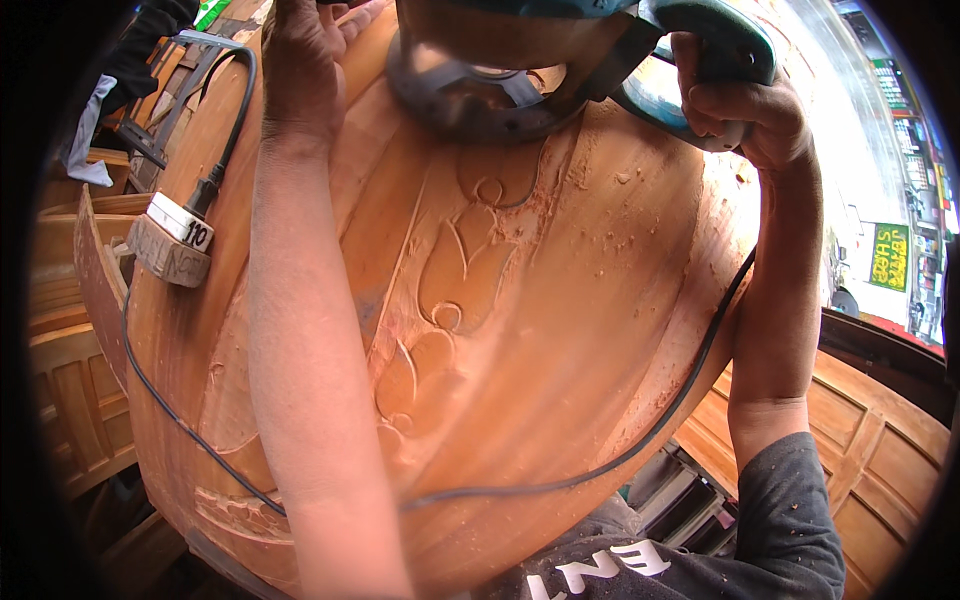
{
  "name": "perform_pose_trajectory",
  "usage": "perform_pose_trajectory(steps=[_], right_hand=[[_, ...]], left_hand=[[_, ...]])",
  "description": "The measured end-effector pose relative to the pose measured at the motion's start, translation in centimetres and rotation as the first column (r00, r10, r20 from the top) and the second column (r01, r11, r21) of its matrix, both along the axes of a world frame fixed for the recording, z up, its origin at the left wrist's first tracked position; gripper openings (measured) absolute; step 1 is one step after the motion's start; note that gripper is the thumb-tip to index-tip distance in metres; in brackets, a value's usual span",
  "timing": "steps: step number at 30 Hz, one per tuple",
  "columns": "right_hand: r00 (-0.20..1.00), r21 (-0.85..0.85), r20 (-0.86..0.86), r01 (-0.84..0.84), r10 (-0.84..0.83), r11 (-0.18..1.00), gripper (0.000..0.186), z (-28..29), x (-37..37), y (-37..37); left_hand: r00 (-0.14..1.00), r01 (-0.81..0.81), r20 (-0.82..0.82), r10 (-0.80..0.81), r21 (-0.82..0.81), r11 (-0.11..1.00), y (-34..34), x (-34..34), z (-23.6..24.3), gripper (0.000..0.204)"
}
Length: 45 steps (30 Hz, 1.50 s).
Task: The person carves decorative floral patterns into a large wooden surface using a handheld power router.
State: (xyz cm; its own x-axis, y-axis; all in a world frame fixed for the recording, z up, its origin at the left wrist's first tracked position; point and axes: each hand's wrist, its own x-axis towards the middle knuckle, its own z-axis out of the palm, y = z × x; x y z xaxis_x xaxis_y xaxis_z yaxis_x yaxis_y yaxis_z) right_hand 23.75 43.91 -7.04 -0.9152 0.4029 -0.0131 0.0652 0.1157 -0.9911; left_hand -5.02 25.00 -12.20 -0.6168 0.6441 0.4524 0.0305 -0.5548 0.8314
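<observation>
A plunge router (pixel 485 85) with a teal and dark body rests its round base on a wide reddish-brown wooden panel (pixel 560 370). My right hand (pixel 745 110) wraps around the router's looped teal handle. My left hand (pixel 308 65) is at the upper edge, its fingers curled around a dark piece that looks like the router's other handle; most of that grip is cut off. Just below the base, a carved leaf and flower pattern (pixel 465 265) runs down the panel. Fine shavings lie around it and toward the right.
A black cord (pixel 560 487) crosses the panel beneath my left forearm and up toward my right arm. On the left, a plug (pixel 207 190) sits in a white socket on a small block (pixel 170 245). Panelled wooden doors (pixel 860 425) stand at both sides.
</observation>
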Motion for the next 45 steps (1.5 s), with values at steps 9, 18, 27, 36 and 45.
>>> perform_pose_trajectory(steps=[9,18,27,36,45], right_hand=[[1.0,0.045,-0.015,-0.002,0.003,0.999,0.058,-0.1,0.3,-0.1],[0.999,0.027,-0.031,-0.037,0.038,0.999,0.056,-0.6,-0.2,-0.2],[0.999,0.044,0.036,0.018,-0.019,0.999,0.053,-0.3,0.9,0.1],[1.0,0.008,0.03,0.0,0.0,1.0,0.055,-0.4,0.5,-0.1],[0.999,0.037,0.024,0.022,-0.022,0.999,0.054,0.0,0.6,-0.6]], left_hand=[[0.995,-0.025,-0.095,0.022,-0.029,0.999,-0.8,-0.3,-0.6,0.081],[0.783,0.317,0.453,-0.425,0.297,0.901,0.2,-7.5,-4.4,0.07],[0.997,-0.049,0.064,0.047,0.03,0.998,-0.3,0.1,-0.6,0.052],[0.836,0.153,0.492,-0.244,0.218,0.964,0.0,-4.0,-3.1,0.046],[0.985,-0.004,0.172,0.017,-0.078,0.997,-2.0,0.3,0.4,0.062]])
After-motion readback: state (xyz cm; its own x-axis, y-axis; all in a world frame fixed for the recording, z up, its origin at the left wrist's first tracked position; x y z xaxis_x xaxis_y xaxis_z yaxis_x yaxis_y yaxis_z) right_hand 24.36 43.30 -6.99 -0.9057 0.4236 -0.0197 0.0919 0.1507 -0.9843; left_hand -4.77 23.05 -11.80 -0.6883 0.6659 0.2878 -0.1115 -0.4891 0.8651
